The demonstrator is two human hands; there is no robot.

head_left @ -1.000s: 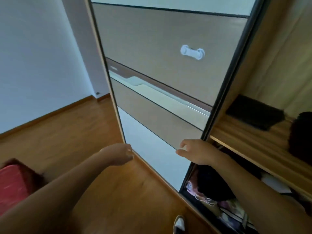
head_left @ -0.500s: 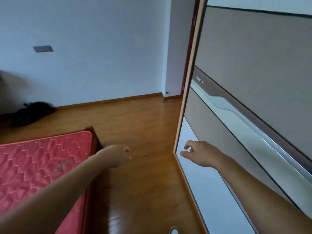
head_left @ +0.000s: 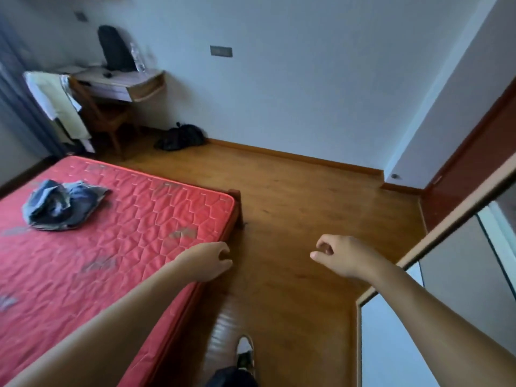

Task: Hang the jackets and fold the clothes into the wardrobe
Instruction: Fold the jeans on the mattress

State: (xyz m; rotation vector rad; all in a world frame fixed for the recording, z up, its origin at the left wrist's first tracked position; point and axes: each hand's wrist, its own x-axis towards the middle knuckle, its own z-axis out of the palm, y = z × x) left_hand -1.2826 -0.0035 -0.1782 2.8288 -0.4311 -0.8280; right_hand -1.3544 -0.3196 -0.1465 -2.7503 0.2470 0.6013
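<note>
A crumpled pile of blue denim clothing (head_left: 62, 203) lies on the red quilted mattress (head_left: 125, 247) at the left. My left hand (head_left: 208, 259) hovers above the mattress's near right edge, fingers loosely curled, holding nothing. Over the wooden floor my right hand (head_left: 339, 258) hangs in the air, its fingers also loosely curled and empty. The wardrobe's sliding door (head_left: 458, 280) fills the right edge of the view; the wardrobe's inside is out of sight.
A wooden chair (head_left: 104, 115) with a pale cloth (head_left: 57, 101) draped beside it stands at a wall desk (head_left: 122, 83) at the back left. A black bag (head_left: 181, 136) lies on the floor by the wall. My shoe (head_left: 244, 350) shows at the bottom.
The view has swung left from the wardrobe door to the bed and room. Both hands have come off the door area and now hang free over the mattress edge and floor.
</note>
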